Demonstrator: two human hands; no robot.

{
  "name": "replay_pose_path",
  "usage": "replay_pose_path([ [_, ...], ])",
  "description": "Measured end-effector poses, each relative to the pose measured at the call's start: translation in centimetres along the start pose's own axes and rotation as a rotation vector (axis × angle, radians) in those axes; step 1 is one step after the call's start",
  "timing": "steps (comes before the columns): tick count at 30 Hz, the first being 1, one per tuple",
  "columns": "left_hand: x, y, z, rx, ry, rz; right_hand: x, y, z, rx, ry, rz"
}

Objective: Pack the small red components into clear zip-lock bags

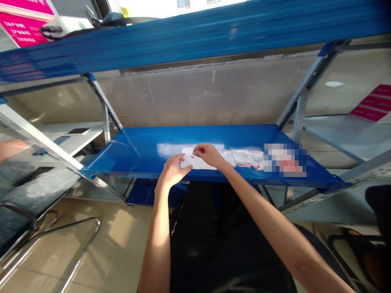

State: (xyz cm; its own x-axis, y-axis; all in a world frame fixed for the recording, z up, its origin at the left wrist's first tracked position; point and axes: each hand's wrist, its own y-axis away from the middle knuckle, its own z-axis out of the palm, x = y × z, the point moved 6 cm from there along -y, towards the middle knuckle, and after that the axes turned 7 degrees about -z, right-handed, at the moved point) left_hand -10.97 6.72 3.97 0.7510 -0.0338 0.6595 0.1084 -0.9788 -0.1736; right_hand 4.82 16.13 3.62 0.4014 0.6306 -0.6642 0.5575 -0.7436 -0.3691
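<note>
A white sheet (203, 163) lies near the front edge of the blue shelf (140, 150). My left hand (173, 171) is at its left end, thumb and fingers curved but apart. Something pale and shiny shows between them, too blurred to name. Over the sheet, my right hand (210, 154) has thumb and forefinger pinched together; what they hold, if anything, is too small to tell. Just left of those fingertips is a small dark reddish piece (192, 156) on the white. Clear plastic bags (246, 158) with small reddish contents lie right of my right hand.
A pixelated patch (285, 160) hides things at the shelf's right end. Above runs a blue upper beam (195, 36), with slanted metal posts (104, 101) either side. At far left, another person's hand (12, 145) is near a grey side shelf (82, 140) holding flat dark devices.
</note>
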Motion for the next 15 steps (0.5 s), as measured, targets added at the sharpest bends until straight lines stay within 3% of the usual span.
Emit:
replay_pose_path([
  [3, 0.4, -0.2, 0.4, -0.047, 0.05, -0.029, -1.7, 0.7, -1.1, -0.039, -0.125, -0.068],
  [11, 2.7, 0.0, 0.4, -0.139, 0.269, 0.008, -4.5, 0.9, -2.2, -0.114, -0.133, -0.096],
  [15, 2.7, 0.0, 0.3, -0.093, 0.292, -0.003, -4.6, 0.9, -2.4, -0.117, -0.236, -0.086],
])
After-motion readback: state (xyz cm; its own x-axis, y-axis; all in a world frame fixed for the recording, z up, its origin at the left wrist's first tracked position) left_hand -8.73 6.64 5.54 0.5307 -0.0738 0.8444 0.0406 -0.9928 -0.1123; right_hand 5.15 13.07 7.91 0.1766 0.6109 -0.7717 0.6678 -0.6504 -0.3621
